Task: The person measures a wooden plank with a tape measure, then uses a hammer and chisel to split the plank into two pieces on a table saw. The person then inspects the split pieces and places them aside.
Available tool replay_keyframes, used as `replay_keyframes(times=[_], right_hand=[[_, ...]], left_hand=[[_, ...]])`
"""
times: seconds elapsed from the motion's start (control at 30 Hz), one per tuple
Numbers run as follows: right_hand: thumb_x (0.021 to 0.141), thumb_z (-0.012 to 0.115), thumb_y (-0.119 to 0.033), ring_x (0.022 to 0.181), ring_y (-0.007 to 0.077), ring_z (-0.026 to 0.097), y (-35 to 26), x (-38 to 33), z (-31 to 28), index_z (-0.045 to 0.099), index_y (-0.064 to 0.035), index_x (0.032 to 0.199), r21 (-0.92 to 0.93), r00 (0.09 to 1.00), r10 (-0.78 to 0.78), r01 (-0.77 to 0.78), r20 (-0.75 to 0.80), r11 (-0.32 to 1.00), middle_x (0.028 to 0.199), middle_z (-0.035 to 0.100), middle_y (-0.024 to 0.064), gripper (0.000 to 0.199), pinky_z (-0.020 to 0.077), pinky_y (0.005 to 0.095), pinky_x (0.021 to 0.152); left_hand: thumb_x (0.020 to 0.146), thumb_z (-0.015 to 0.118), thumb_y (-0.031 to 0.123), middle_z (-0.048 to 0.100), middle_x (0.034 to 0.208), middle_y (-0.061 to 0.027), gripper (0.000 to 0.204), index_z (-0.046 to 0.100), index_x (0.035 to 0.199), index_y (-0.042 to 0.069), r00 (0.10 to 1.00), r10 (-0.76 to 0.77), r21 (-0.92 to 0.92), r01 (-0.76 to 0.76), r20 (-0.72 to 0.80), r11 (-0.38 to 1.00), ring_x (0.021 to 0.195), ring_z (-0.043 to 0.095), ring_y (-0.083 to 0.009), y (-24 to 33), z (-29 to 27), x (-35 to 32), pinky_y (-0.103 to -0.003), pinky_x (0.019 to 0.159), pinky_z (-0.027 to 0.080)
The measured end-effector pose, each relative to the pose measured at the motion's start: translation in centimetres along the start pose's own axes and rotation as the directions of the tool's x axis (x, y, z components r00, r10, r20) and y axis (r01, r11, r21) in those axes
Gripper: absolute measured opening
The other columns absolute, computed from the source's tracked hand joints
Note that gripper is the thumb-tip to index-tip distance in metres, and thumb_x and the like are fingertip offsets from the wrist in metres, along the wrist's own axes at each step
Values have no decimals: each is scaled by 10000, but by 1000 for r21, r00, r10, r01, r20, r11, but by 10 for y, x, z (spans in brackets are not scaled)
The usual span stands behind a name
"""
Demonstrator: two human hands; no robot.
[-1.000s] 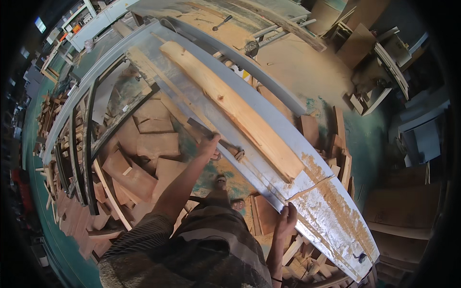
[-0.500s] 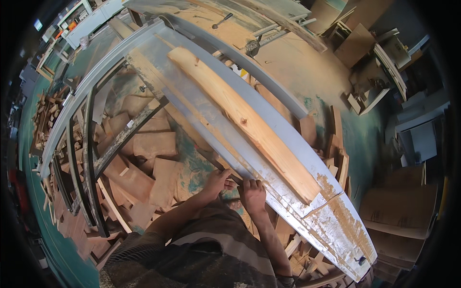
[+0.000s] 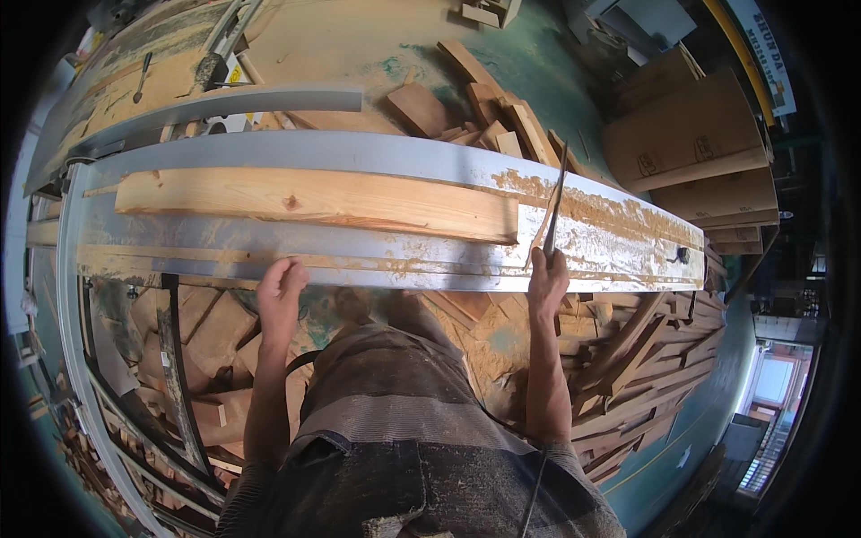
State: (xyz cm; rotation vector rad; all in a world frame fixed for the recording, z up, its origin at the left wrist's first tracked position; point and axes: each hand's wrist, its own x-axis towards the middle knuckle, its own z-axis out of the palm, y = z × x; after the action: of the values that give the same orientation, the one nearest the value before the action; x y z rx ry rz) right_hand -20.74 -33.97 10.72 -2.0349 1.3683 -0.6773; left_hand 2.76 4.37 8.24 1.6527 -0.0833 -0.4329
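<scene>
A long pale plank (image 3: 314, 202) with knots lies flat along the grey metal table (image 3: 359, 148). My right hand (image 3: 549, 278) is closed round a thin dark strip (image 3: 558, 202), whose tapering end points away from me across the table, just past the plank's right end. At the table's near edge, below the plank's left half, is my left hand (image 3: 282, 278). Its fingers are curled together, and whether anything is in them is hidden.
Sawdust (image 3: 610, 211) cakes the table's right end, beside a dark knob (image 3: 683, 255). A grey fence bar (image 3: 224, 108) runs beyond the plank. Offcuts (image 3: 206, 323) and stacked boards (image 3: 646, 377) crowd the near floor. Cardboard sheets (image 3: 691, 134) stand at far right.
My view has swung right, so the table now runs across it. My hands, close together before, have moved apart; the right now holds the dark strip up over the table.
</scene>
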Motion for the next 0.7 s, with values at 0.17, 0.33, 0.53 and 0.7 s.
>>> replay_keyframes(times=[0.17, 0.33, 0.53, 0.7], right_hand=[[877, 670, -364, 771, 445, 646, 100, 54, -32, 662, 10, 865, -361, 972, 111, -182, -209, 915, 798, 690, 226, 374, 481, 517, 718], [867, 666, -364, 841, 439, 643, 152, 84, -42, 683, -10, 889, -503, 972, 124, -210, -200, 839, 847, 689, 218, 355, 488, 528, 758], [960, 638, -289, 985, 410, 645, 144, 89, -29, 676, -30, 1217, -606, 948, -299, 178, -105, 775, 1135, 676, 200, 367, 521, 529, 841], [987, 611, -416, 1070, 380, 635, 61, 79, 25, 657, 31, 1259, 64, 958, -4, -15, 288, 998, 1170, 655, 253, 526, 516, 451, 896]], left_hand=[[1015, 608, 167, 637, 983, -15, 251, 657, 1151, -38, 957, -22, 197, 82, -289, 977, 875, 594, -91, -43, -93, -2, -263, 782, 507], [1004, 606, 210, 642, 1027, -50, 291, 664, 1159, -29, 942, 88, 536, 106, -324, 838, 933, 603, -151, -35, -107, 7, -309, 840, 500], [948, 701, 354, 635, 1242, -165, 612, 529, 1367, -57, 849, 83, 361, 132, -522, 923, 1044, 621, -226, -1, -47, 101, -364, 915, 500], [743, 748, 713, 387, 1471, -277, 1118, 392, 1473, -55, 734, 10, 482, 437, -679, 759, 1262, 533, -382, 0, -63, 214, -473, 1041, 468]])
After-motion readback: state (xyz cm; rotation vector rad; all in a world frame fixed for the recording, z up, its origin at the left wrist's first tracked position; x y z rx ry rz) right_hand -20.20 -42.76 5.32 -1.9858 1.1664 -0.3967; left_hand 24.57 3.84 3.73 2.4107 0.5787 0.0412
